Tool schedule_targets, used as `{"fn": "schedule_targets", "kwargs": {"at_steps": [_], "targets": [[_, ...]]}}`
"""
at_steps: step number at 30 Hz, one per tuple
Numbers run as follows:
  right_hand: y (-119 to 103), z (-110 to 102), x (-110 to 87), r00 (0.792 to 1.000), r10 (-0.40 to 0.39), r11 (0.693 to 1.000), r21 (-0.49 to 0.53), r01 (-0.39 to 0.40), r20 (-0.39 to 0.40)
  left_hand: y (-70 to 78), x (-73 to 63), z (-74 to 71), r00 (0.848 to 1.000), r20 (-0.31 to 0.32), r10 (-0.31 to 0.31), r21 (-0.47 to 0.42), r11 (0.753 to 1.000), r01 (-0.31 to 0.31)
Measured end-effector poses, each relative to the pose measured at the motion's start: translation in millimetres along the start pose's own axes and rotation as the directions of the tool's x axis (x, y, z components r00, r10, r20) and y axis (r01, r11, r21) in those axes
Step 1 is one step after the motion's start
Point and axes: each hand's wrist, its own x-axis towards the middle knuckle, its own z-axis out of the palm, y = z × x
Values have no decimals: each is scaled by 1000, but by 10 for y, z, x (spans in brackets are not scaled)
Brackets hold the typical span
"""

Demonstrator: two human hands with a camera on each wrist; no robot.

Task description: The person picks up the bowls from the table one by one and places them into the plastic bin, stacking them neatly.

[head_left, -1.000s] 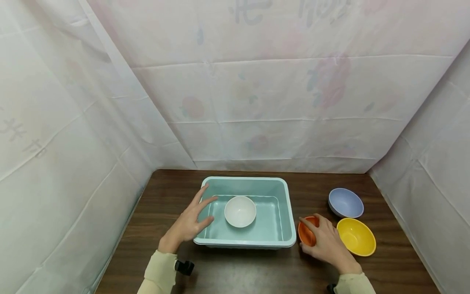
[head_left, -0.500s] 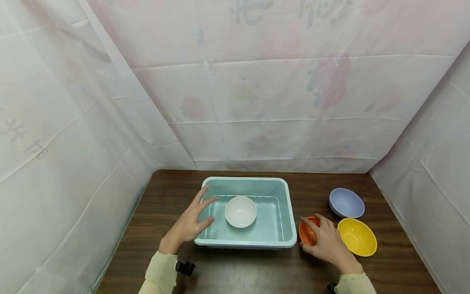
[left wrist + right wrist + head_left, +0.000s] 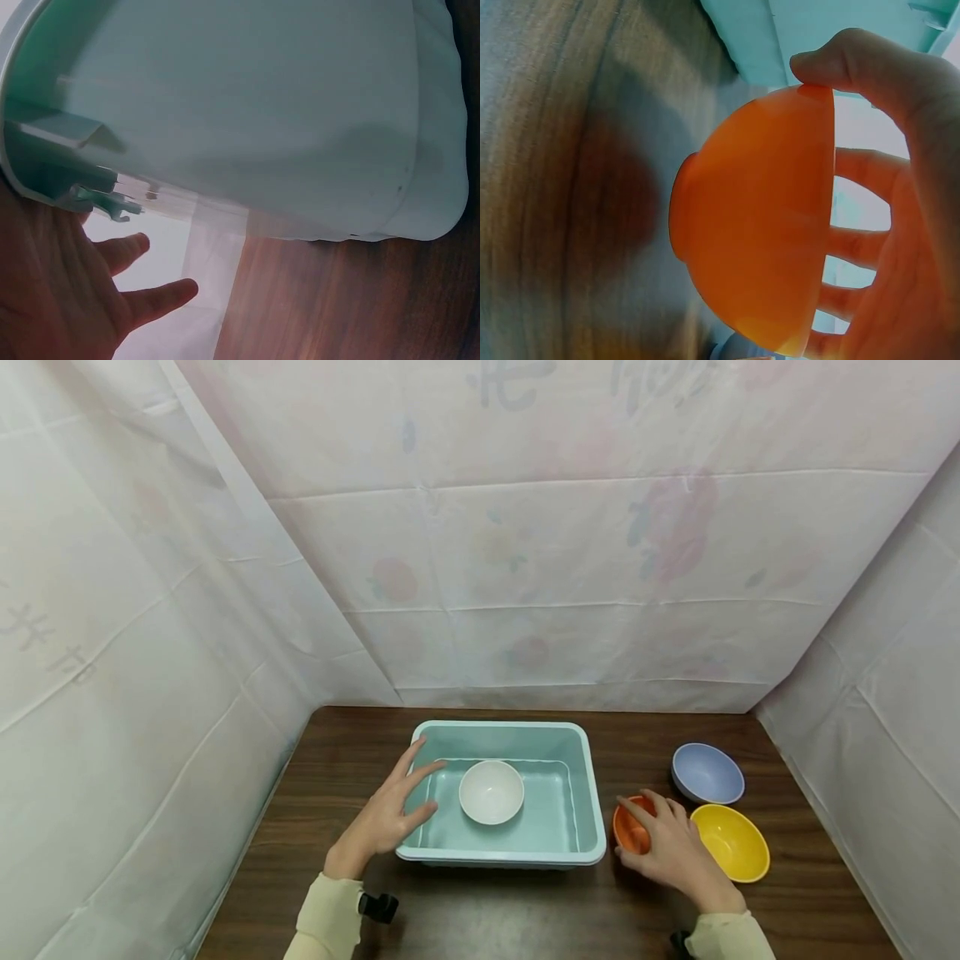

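In the head view my right hand (image 3: 667,852) grips an orange bowl (image 3: 630,837) by its rim, just right of the light-green basin (image 3: 501,858). The right wrist view shows the thumb on one side of the orange bowl (image 3: 761,217) and the fingers over its rim, with the bowl's base raised above the wood and a shadow below. A white bowl (image 3: 491,793) sits inside the basin. My left hand (image 3: 382,814) has its fingers spread at the basin's left rim and holds nothing. The basin's outer wall (image 3: 285,112) fills much of the left wrist view.
Close to the right hand stand a yellow bowl (image 3: 731,843) and, behind it, a blue bowl (image 3: 707,774). All rest on a dark wooden table (image 3: 495,918). White patterned sheets (image 3: 570,568) hang behind the table and along both sides.
My right hand and the orange bowl have shifted slightly up and to the right in the head view. The left hand, basin and white bowl have stayed in place.
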Motion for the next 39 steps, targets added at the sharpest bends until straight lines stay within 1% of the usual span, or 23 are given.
{"fn": "schedule_targets", "kwargs": {"at_steps": [7, 15, 18, 25, 29, 35, 39], "targets": [[-25, -110, 31, 1000, 14, 1000, -3, -14, -1, 6, 5, -7, 1000, -2, 6, -3, 1000, -6], [-50, -205, 27, 1000, 3, 1000, -2, -3, -30, -4, -11, 0, 1000, -1, 16, -8, 1000, -16], [-59, -245, 31, 999, 2, 1000, 0, -2, -39, -15, -16, 7, 1000, -3, 29, -8, 1000, -29], [-77, -377, 63, 998, -10, 1000, -1, 10, -70, -21, -17, 11, 999, -10, 45, -11, 999, -46], [-85, -445, 96, 997, 1, 1000, 4, 0, -83, -21, -13, 11, 999, -14, 48, -9, 999, -48], [-87, -526, 172, 994, -5, 1000, 7, 6, -113, -19, -10, 13, 999, -13, 43, -20, 999, -44], [-95, -581, 204, 993, -3, 1000, 2, 4, -117, -18, -5, 11, 999, -11, 41, -21, 999, -41]]}}
